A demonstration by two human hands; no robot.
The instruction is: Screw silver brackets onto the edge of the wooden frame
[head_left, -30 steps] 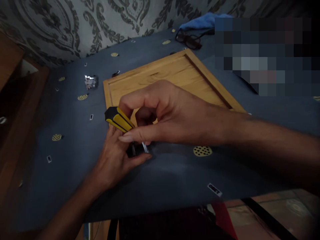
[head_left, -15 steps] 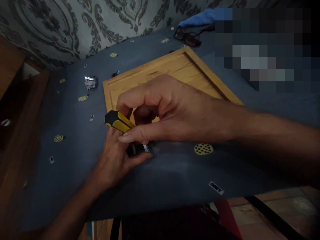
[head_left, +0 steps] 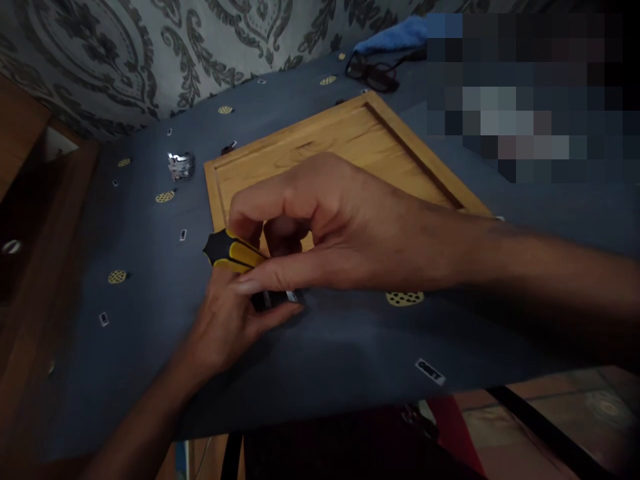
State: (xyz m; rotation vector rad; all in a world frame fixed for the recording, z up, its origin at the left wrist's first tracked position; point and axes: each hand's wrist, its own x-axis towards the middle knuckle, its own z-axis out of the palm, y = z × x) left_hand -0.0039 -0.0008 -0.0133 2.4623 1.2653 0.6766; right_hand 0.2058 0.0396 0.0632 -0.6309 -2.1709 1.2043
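Pinched between the thumb and fingers of my right hand [head_left: 320, 227] is a yellow and black tool handle [head_left: 233, 252], its butt pointing up and left. The tool's lower end is hidden behind the hand. Below it, my left hand [head_left: 227, 317] grips a small dark object [head_left: 273, 298] with light metallic parts, low over the dark blue cloth. Most of that object is covered by both hands. A wooden board [head_left: 285, 143] with a raised rim lies just beyond my right hand.
Shiny metal pieces [head_left: 180, 166] lie left of the board. A small dark item [head_left: 229, 148] is near its left corner. Glasses [head_left: 375, 73] and a blue cloth [head_left: 393, 35] sit at the back. The patterned tablecloth [head_left: 330, 360] ends at the front edge; a pixelated patch covers the upper right.
The tool handle has tilted and dropped slightly, with its butt further left and down. My right hand has shifted slightly left and down; my left hand has barely moved.
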